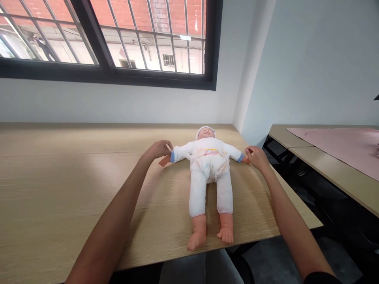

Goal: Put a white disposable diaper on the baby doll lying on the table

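A baby doll (207,165) lies on its back on the wooden table, its head toward the window and its feet toward me. It wears a white outfit with blue cuffs, a white cap and a diaper (211,167) around its hips. Both doll arms are spread out sideways. My left hand (161,149) pinches at the blue cuff (172,156) on the left side of the view. On the other side my right hand (257,157) has its fingers closed at the doll's small hand (245,159), beside the other cuff.
The table (74,189) ends at a front edge just past the doll's feet and at a right edge beyond my right hand. A barred window (154,35) is in the wall behind. Across a gap stands another table (325,165) with a pink cloth (349,146).
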A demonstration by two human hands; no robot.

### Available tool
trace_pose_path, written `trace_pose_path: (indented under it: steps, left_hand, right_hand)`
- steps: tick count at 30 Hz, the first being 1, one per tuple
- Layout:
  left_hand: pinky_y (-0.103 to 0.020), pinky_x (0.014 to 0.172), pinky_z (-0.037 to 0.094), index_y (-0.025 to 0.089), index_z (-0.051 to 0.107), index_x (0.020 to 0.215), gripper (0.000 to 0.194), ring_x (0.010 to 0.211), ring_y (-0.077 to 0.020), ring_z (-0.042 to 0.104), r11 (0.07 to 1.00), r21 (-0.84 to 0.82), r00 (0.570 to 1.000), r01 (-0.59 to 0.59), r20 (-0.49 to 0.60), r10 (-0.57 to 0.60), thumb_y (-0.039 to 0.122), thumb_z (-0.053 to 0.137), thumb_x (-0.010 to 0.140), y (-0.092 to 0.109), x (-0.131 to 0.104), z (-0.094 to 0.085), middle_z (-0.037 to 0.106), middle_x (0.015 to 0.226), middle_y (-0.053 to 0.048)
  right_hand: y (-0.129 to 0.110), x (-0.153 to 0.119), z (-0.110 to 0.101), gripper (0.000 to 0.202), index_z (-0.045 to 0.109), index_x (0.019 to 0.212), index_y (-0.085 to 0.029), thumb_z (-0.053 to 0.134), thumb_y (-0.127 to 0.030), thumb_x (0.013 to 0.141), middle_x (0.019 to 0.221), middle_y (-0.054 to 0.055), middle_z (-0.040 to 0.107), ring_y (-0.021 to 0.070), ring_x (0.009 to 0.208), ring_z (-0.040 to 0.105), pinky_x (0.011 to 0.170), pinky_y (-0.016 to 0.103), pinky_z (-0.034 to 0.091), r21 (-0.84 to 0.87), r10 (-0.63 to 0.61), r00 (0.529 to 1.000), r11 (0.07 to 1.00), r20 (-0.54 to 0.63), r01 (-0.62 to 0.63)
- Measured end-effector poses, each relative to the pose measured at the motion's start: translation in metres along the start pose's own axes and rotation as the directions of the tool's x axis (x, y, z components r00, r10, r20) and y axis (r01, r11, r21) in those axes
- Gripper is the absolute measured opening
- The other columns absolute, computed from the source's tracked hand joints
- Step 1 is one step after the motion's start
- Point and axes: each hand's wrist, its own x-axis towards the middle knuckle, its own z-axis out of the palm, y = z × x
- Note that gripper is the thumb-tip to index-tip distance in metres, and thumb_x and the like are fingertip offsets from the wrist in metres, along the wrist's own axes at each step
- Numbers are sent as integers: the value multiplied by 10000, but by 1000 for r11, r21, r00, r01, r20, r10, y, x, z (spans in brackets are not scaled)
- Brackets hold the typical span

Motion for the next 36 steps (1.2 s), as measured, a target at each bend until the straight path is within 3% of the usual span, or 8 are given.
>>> trace_pose_path:
  steps: [4, 11, 17, 21, 26, 32, 36]
  left_hand:
    - [-244, 587, 434, 195, 626, 723, 156, 737, -191, 626, 993, 31, 993, -114, 22, 113, 225, 520, 614, -8, 2, -6, 665, 793, -28]
    - [-261, 593, 420, 194, 591, 606, 145, 695, -199, 592, 995, 63, 987, -80, 146, 71, 314, 543, 540, -26, 0, -20, 616, 669, -22]
    - [-272, 660, 454, 199, 614, 669, 180, 768, -207, 619, 993, 90, 990, -73, 125, 61, 280, 501, 555, -26, 1, -23, 669, 779, -32]
    - [-273, 720, 462, 204, 626, 751, 201, 868, -218, 626, 994, 97, 998, -57, 6, 57, 318, 504, 640, -15, 2, -16, 693, 929, -50]
    - [-261, 734, 468, 214, 601, 927, 406, 938, -226, 619, 996, -15, 993, -92, 77, 93, 478, 631, 621, -1, 2, -2, 661, 1066, -54]
    - [-259, 703, 469, 204, 520, 949, 420, 945, -227, 604, 996, 46, 997, -82, 15, 81, 351, 688, 593, 9, 1, 15, 610, 1090, -73]
    - [-275, 622, 465, 215, 469, 1016, 486, 868, -243, 623, 997, 67, 1000, -27, 11, 26, 318, 687, 593, 20, -6, 26, 616, 1039, -81]
  right_hand:
    - [2, 0, 1, 252, 621, 829, -171, 389, -252, 887, 872, 87, 673, 215, 813, 597, 730, 312, 399, -34, -29, 999, 999, 20, 30]
    - [4, 0, 7, 219, 636, 871, -175, 453, -295, 890, 894, 73, 682, 212, 832, 605, 739, 308, 399, -90, -66, 995, 993, 74, 73]
    - [3, -2, 12, 289, 633, 1020, -175, 501, -392, 881, 1032, 92, 668, 237, 983, 588, 815, 327, 400, -110, -129, 989, 985, 68, 136]
    - [2, -3, 15, 304, 608, 1093, -175, 469, -370, 904, 1103, 98, 652, 244, 1031, 573, 841, 337, 390, -110, -133, 986, 983, 101, 144]
    - [0, -4, 23, 314, 583, 1147, -168, 377, -275, 935, 1134, 121, 642, 249, 1038, 565, 845, 340, 381, -100, -88, 986, 990, 139, 102]
    - [-10, -6, 29, 268, 598, 1043, -157, 380, -253, 920, 1074, 131, 653, 263, 1001, 564, 832, 355, 392, -31, -12, 994, 999, 105, 15]
    - [-10, -6, 31, 242, 593, 1002, -157, 398, -262, 906, 1028, 129, 653, 265, 971, 562, 831, 357, 405, 1, -21, 997, 1000, 72, 21]
